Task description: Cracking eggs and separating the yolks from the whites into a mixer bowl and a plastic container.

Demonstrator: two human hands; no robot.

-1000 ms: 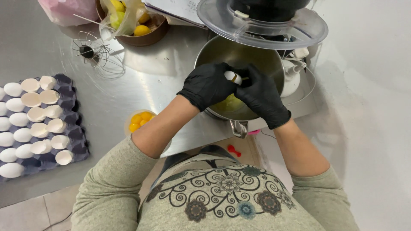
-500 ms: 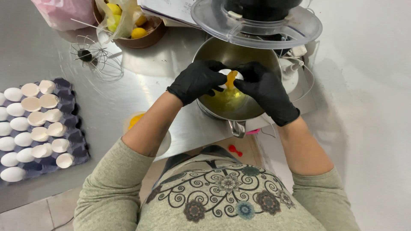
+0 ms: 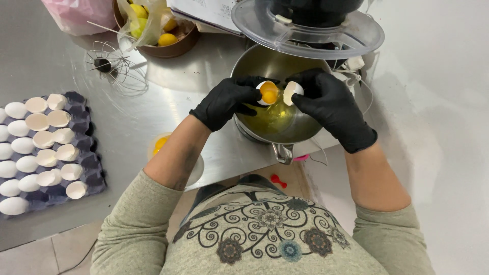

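Observation:
Both my hands wear black gloves and hover over a steel mixer bowl (image 3: 254, 63). My left hand (image 3: 226, 100) holds one eggshell half (image 3: 266, 92) with an orange yolk sitting in it. My right hand (image 3: 331, 104) holds the other, empty eggshell half (image 3: 292, 91) right beside it. Clear egg white (image 3: 272, 116) hangs down from the shells into the bowl, where more egg white lies.
A purple egg tray (image 3: 87, 153) at the left holds whole white eggs and empty shells. A small bowl of yolks (image 3: 159, 145) sits partly under my left forearm. A wire whisk (image 3: 109, 66), a brown bowl with a bag of lemons (image 3: 173, 38) and the mixer's clear splash guard (image 3: 310, 30) stand behind.
The egg was cracked between my hands over the bowl. The two shell halves have come apart, showing the yolk in the left half, with white running down.

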